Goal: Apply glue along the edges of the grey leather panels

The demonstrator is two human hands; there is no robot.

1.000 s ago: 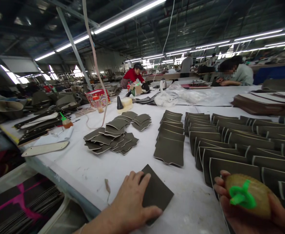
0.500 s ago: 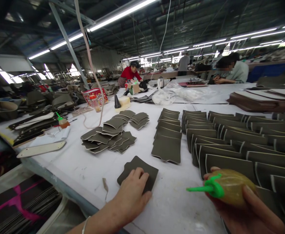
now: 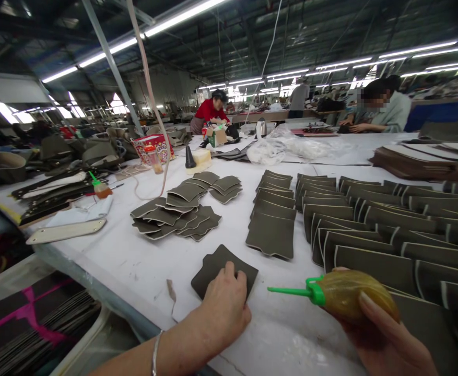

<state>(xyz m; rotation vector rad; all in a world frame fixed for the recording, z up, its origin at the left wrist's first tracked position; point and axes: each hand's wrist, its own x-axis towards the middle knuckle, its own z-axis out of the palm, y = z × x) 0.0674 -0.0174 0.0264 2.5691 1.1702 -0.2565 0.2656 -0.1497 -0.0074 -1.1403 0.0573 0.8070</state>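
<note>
My left hand (image 3: 226, 297) rests on a dark olive leather piece (image 3: 211, 269) lying flat on the white table. Its fingers are bent over the piece's right side and grip it there; the thumb is tucked low. In my right hand (image 3: 385, 334) is a squeeze bottle (image 3: 356, 295) of amber liquid with a green nozzle, tipped sideways. The nozzle points left toward the leather piece, a short way apart from it. Beyond lie a loose pile of similar pieces (image 3: 174, 211) and an overlapping column of them (image 3: 271, 230).
Long overlapping rows of leather pieces (image 3: 373, 263) fill the right side. At the left edge are a pale strap (image 3: 66, 231) and another green-tipped bottle (image 3: 102, 190). A hose (image 3: 150, 94) hangs down to the table. Co-workers (image 3: 211, 112) lean over tables farther back.
My right hand has moved the bottle left, closer to the leather piece, and its nozzle shows more side-on. My left hand stays on the piece, its fingers slightly farther right.
</note>
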